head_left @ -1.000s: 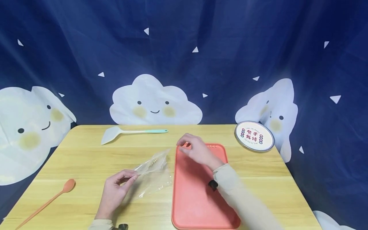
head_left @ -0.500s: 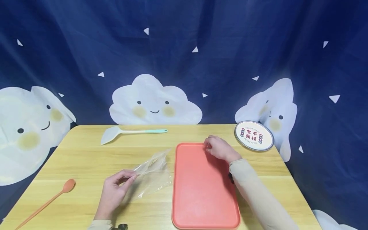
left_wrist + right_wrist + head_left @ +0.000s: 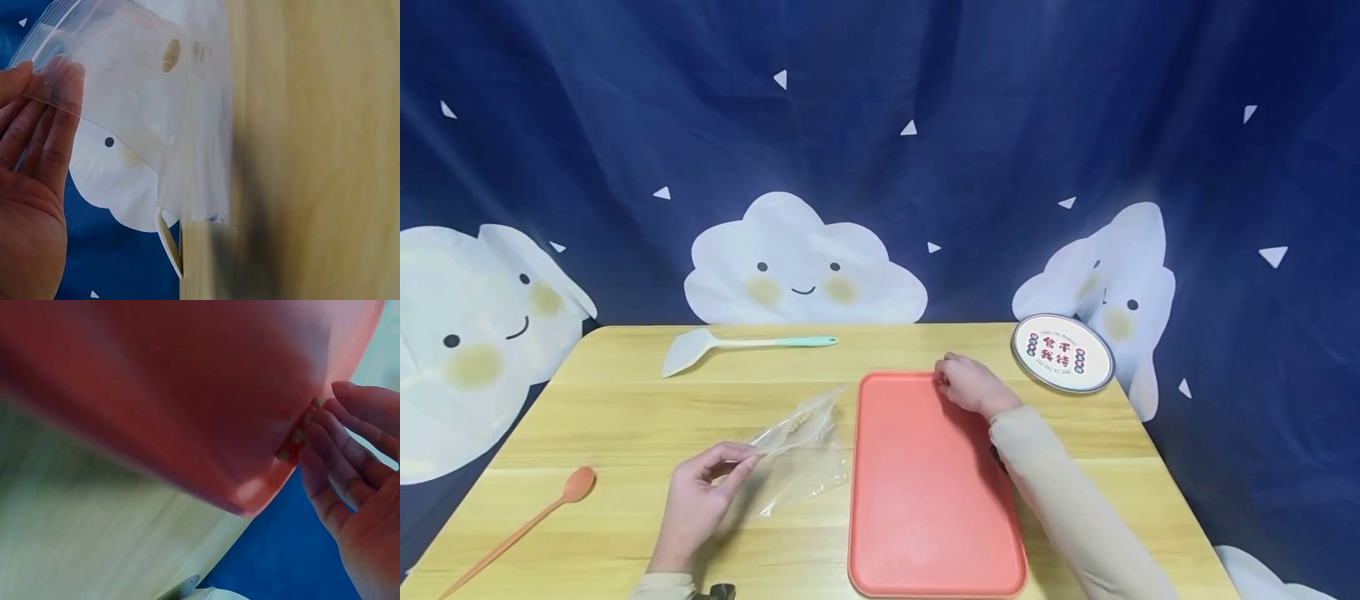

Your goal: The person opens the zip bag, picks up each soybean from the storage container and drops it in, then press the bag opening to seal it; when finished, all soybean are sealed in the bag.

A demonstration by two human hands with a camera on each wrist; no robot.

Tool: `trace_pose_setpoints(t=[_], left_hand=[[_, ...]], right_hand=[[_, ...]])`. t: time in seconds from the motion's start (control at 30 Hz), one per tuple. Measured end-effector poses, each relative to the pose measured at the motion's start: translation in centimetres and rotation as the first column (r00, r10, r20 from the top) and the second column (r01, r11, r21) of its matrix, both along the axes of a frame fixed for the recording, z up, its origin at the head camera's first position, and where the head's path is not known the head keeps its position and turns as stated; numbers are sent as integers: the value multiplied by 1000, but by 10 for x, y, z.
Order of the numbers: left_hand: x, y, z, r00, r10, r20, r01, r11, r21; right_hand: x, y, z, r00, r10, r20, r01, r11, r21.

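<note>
My left hand (image 3: pixel 703 492) pinches the edge of a clear zip-lock bag (image 3: pixel 808 454) between thumb and fingers, left of the tray. Small tan bean-like pieces (image 3: pixel 171 56) show inside the bag. My right hand (image 3: pixel 973 385) is at the far rim of a red-orange rectangular tray (image 3: pixel 925 500), its fingers reaching down to the edge. Seen from the right wrist, a few small round tan pieces (image 3: pixel 297 435) sit along that edge, right beside the fingertips (image 3: pixel 312 459). In the head view the hand hides them.
A white spatula (image 3: pixel 692 350) with a mint handle lies at the back left of the wooden table (image 3: pixel 625 433). An orange spoon (image 3: pixel 578 485) lies at the front left. An oval plate (image 3: pixel 1063 354) with red characters is at the back right, before a blue cloud-patterned curtain (image 3: pixel 985 167).
My right hand has moved right along the tray's far rim, from its left corner to where the small pieces lay, then stayed there. The left hand and bag hold still.
</note>
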State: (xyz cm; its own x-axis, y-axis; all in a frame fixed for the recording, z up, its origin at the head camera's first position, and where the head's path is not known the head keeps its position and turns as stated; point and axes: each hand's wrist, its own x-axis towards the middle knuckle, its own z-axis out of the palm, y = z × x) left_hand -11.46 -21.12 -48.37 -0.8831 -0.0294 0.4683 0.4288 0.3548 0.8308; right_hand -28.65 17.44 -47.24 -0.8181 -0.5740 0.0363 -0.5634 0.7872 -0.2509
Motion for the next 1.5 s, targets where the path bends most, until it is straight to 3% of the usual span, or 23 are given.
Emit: trace_pose_setpoints(t=[0.27,0.47,0.73,0.97,1.17,1.37,1.5], left_hand=[[-1,0,-1,1000,6,10,-6,1000,-9],[-1,1,-2,1000,21,19,-21,1000,-10],[1,3,-8,999,45,-12,-45,999,19],[2,5,-4,1000,-4,-5,4,1000,23],[-1,5,-4,1000,6,5,-6,1000,16],[-2,4,-7,999,-23,-25,24,999,43],[-2,2,-6,999,-50,-3,50,998,46]], right_hand=[[-8,-2,-5,999,-32,36,30,998,54],[-5,1,-2,997,-40,59,37,998,55],[9,-5,14,997,-8,71,14,996,-85],[23,-19,32,999,16,44,-6,976,-219],[38,-39,46,997,65,34,-48,931,-363],[53,-66,54,990,111,86,-49,844,-534],[60,-84,56,982,161,95,-74,801,-594]])
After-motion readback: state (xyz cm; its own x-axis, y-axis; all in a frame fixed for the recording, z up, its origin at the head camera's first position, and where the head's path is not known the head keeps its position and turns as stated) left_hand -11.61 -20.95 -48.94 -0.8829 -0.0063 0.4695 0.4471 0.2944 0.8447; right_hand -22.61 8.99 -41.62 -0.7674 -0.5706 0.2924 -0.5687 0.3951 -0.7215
